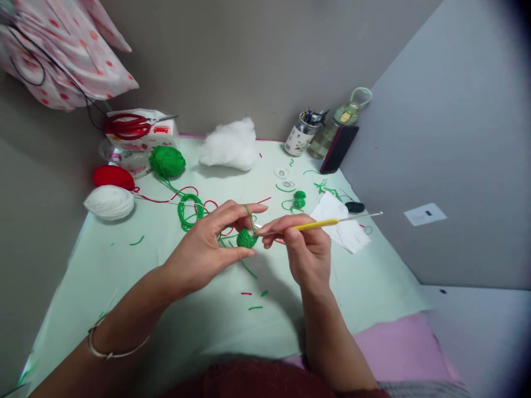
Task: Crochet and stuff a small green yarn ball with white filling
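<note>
Crochet piece [246, 239] in green is at the middle, pinched by the fingers of the left hand [203, 250] from nine o'clock. At three o'clock, the right hand [307, 249] has its fingers clamped on the yellow hook [317, 225].

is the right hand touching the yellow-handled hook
Touching. The head view shows the right hand holding the yellow-handled hook, with the thumb and fingers against it and one metal end sticking out beyond the hand.
</note>
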A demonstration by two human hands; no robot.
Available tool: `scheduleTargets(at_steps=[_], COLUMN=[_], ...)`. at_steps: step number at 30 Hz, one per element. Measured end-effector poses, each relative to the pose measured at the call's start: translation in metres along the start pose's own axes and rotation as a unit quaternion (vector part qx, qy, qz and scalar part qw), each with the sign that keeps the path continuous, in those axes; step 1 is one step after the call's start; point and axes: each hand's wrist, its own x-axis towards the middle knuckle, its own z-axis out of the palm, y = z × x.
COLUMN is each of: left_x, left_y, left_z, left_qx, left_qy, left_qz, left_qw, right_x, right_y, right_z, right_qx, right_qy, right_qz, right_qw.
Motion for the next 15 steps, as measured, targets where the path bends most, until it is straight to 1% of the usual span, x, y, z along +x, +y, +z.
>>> scheduleTargets(at_steps=[3, 6, 9, 12, 15], left_x=[-0.001, -0.001, 0.000, 0.002, 0.003], left_y=[0.000, -0.001, -0.003, -0.006, -0.007], left_z=[-0.001, 0.000, 0.004, 0.007, 0.010], left_qx=[0.026, 0.050, 0.078, 0.094, 0.080], left_qy=[0.000, -0.005, -0.003, 0.014, 0.033], left_qz=[0.015, 0.041, 0.055, 0.039, 0.023], left_qw=[1.000, 0.998, 0.995, 0.995, 0.996], right_x=[0.000, 0.002, 0.002, 0.000, -0.003], right_y=[-0.004, -0.010, -0.014, -0.013, -0.009], right_z=[-0.002, -0.006, -0.008, -0.006, -0.001], right_qx=[-0.042, -0.070, -0.141, -0.246, -0.331], right_qy=[-0.015, -0.054, -0.086, -0.099, -0.085], right_qz=[-0.010, -0.029, -0.064, -0.152, -0.219], right_qw=[0.999, 0.996, 0.984, 0.952, 0.914])
